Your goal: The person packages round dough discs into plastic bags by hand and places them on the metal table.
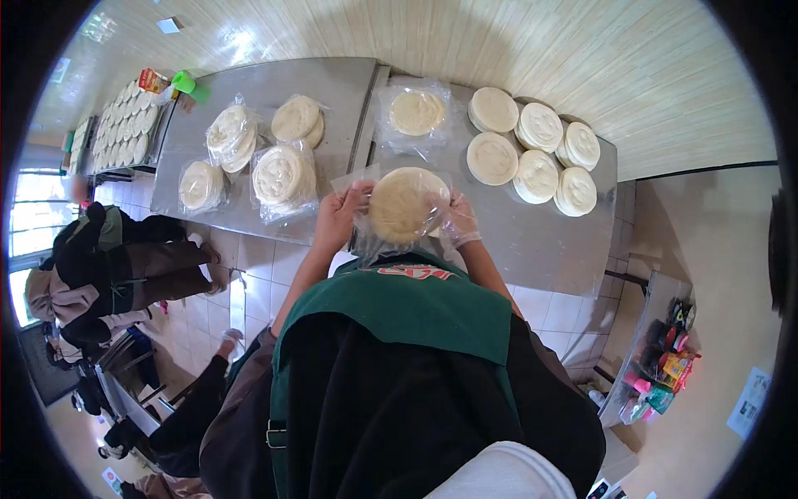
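Observation:
A pale round flatbread (406,204) is held in front of my apron, partly inside a clear plastic bag (368,218). My left hand (339,218) is bare and pinches the bag's left side. My right hand (460,221), in a clear plastic glove, grips the flatbread's right edge; some of its fingers are hidden by the bread and film. Just beyond, a bagged flatbread (417,112) lies on the metal table (532,249). To the right stand several unbagged stacks of flatbreads (535,176).
Several bagged stacks of flatbreads (284,177) sit on the adjoining left table (332,83). Farther left, a tray of flatbreads (125,125) stands near a green cup (184,81). People (125,270) are at the left. A side shelf (636,358) holds colourful packets at the right.

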Motion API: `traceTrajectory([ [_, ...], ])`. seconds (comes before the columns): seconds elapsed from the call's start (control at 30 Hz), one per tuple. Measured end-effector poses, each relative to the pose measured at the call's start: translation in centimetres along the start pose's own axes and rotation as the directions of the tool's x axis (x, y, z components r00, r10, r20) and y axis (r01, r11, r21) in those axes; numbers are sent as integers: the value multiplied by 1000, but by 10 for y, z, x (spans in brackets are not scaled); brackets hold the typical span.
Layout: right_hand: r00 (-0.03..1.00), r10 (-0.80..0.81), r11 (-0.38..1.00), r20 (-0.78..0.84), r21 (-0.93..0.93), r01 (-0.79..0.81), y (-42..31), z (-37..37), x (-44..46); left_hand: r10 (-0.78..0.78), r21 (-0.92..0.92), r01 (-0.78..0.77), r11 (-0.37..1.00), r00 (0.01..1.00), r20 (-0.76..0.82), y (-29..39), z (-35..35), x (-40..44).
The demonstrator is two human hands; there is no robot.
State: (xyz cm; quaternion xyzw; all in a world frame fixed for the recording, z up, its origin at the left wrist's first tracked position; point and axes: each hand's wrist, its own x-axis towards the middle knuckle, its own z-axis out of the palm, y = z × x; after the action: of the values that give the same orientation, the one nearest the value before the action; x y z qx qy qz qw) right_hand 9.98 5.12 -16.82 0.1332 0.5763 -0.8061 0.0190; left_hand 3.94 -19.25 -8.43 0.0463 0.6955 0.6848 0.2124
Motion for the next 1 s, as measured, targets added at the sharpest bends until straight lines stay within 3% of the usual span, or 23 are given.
traceTrajectory([
  [0.03, 998, -10, 997, -64, -77, 5, -1, 4, -1, -19, -8, 19, 1000, 1000, 14, 1, -3, 0],
  [0.13, 933, -29, 999, -359, 12, 36, 14, 3, -1, 8, -55, -16, 998, 991, -134, 3, -4, -4],
  [0.23, 891, 101, 860, -444, 489, 146, -5, -13, -4, 6, -167, -61, 984, 949, -315, 8, -22, -4],
  [0.33, 892, 218, 914, -396, 403, -45, 31, -57, 1, 18, 22, -13, 1000, 972, -236, 15, -38, -8],
  [0.43, 886, 294, 946, -360, 241, -216, 109, -91, 14, 18, 66, -3, 998, 973, -230, 15, -39, -9],
  [0.47, 835, 340, 912, -432, -66, -405, 112, -94, 16, 25, 88, -5, 996, 975, -223, 17, -38, -9],
  [0.5, 784, 348, 748, -514, -352, -563, 105, -92, 19, 33, 110, -9, 994, 975, -218, 19, -36, -10],
  [0.53, 737, 321, 474, -595, -573, -669, 101, -88, 20, 35, 129, -7, 992, 976, -215, 21, -33, -12],
  [0.57, 813, 17, 429, -582, -730, -532, 98, -82, 16, 41, 167, -6, 986, 977, -208, 23, -31, -14],
  [0.6, 824, -282, 322, -491, -858, -401, 64, -57, 7, 45, 205, -4, 979, 979, -199, 28, -27, -15],
  [0.67, 835, -520, 424, -179, -903, 70, -23, -10, 3, 42, 304, -1, 953, 991, -128, 34, -21, -15],
  [0.73, 839, -473, 369, 268, -804, 465, -83, 31, 3, 20, 425, -16, 905, 1000, -6, 41, -16, -15],
  [0.83, 564, -358, 248, 744, -506, 826, -119, 76, 8, -90, 493, -73, 867, 950, 299, 71, -7, -21],
  [0.87, 678, -130, 407, 723, -585, 702, -118, 78, 15, 9, 432, -121, 894, 967, 253, 75, -6, -25],
  [0.9, 727, 116, 517, 676, -666, 537, -113, 78, 25, 106, 372, -175, 911, 974, 199, 77, -6, -31],
  [0.93, 707, 363, 571, 607, -745, 346, -106, 79, 33, 200, 313, -235, 920, 970, 137, 79, -7, -35],
  [1.0, 719, 275, 796, 639, -571, 203, -64, 76, 45, 122, 208, -141, 968, 987, 100, 67, -29, -39],
])
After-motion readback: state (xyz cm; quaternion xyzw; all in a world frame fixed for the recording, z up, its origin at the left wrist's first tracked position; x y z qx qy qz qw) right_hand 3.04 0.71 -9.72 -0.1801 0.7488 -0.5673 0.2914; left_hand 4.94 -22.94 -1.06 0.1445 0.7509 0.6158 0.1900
